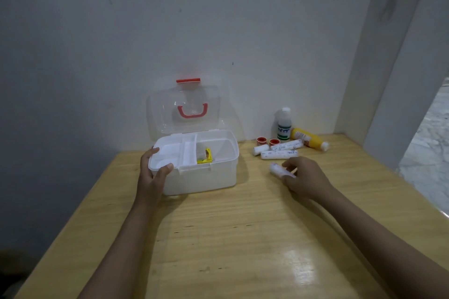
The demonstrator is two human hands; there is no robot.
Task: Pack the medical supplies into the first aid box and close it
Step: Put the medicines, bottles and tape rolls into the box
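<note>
The white first aid box [206,177] stands open on the wooden table, its clear lid [187,109] with a red handle leaning back against the wall. A white tray fills its left half and a yellow packet [205,156] lies inside. My left hand [153,172] grips the box's left front corner. My right hand [303,177] holds a white bandage roll [279,169] just above the table, right of the box. Three more bandage rolls [279,154] lie behind it, with two red tape rolls [267,141], a white bottle [283,126] standing and a yellow bottle [307,141] lying down.
The wooden table [218,238] ends at the wall behind and a white pillar [388,80] at the right back. The table's left edge drops to a dark floor. A marble floor shows at the far right.
</note>
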